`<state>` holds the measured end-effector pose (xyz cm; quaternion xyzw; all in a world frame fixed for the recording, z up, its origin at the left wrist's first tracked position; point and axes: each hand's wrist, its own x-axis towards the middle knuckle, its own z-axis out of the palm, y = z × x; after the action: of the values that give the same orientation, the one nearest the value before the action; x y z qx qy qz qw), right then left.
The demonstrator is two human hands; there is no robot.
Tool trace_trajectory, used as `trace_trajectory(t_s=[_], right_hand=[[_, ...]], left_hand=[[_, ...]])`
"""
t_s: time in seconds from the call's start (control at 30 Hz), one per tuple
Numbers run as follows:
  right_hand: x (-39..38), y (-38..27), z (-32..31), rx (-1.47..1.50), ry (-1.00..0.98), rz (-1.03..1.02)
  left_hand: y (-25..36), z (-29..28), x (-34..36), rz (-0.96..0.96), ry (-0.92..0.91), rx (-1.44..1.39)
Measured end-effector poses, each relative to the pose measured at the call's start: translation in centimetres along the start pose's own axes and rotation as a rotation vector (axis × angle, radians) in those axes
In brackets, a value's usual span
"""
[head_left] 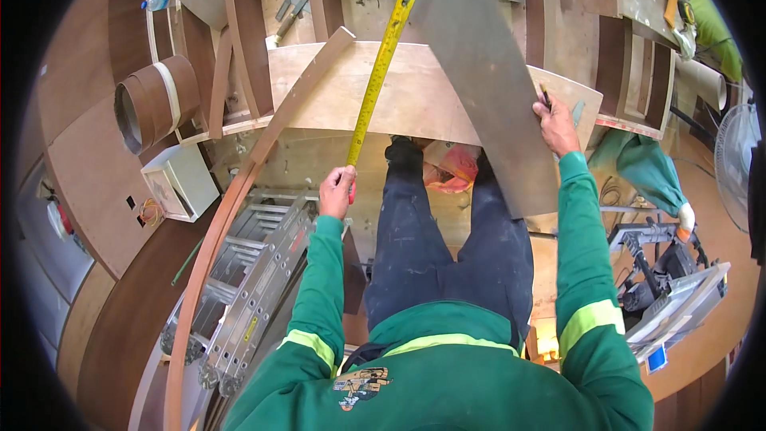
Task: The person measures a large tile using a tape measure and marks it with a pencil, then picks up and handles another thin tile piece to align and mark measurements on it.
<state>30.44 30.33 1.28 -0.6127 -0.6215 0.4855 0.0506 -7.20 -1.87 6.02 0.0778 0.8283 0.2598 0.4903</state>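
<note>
My left hand (338, 191) is closed around a tape measure, its red case partly showing under the fingers. The yellow blade (375, 84) stretches away from me across a pale plywood panel (331, 104), its hooked end raised toward the top. Between the fingers of my right hand (560, 128) is a dark pencil (546, 97), pointing away. This hand sits at the right edge of a long grey-brown board (487, 80), which slants across the plywood toward my legs. Whether the fingers also touch the board is hard to tell.
A long narrow wooden strip (239, 183) runs down the left, beside an aluminium ladder (259, 287). Farther left are a white box (187, 179) and a rolled brown sheet (177, 104). A fan (736, 152) and a machine (670, 303) stand right. Another person's yellow-green clothing (710, 32) shows upper right.
</note>
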Motion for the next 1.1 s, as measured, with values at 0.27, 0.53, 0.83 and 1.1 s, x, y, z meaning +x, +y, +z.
trace_trajectory(t_s=[0.27, 0.53, 0.83, 1.1], right_hand=[[1.8, 9.3, 2.0, -0.375, -0.335, 0.163], [2.6, 8.5, 2.4, -0.522, -0.321, 0.048], [2.3, 9.2, 0.7, -0.673, -0.268, 0.128], [1.8, 8.2, 1.5, -0.760, -0.228, 0.153]], left_hand=[[-2.4, 2.6, 0.1, -0.063, 0.007, 0.111], [1.0, 7.1, 5.6, 0.069, 0.079, 0.362], [3.6, 8.6, 10.8, 0.201, 0.144, 0.482], [7.2, 8.2, 14.1, 0.192, 0.092, 0.635]])
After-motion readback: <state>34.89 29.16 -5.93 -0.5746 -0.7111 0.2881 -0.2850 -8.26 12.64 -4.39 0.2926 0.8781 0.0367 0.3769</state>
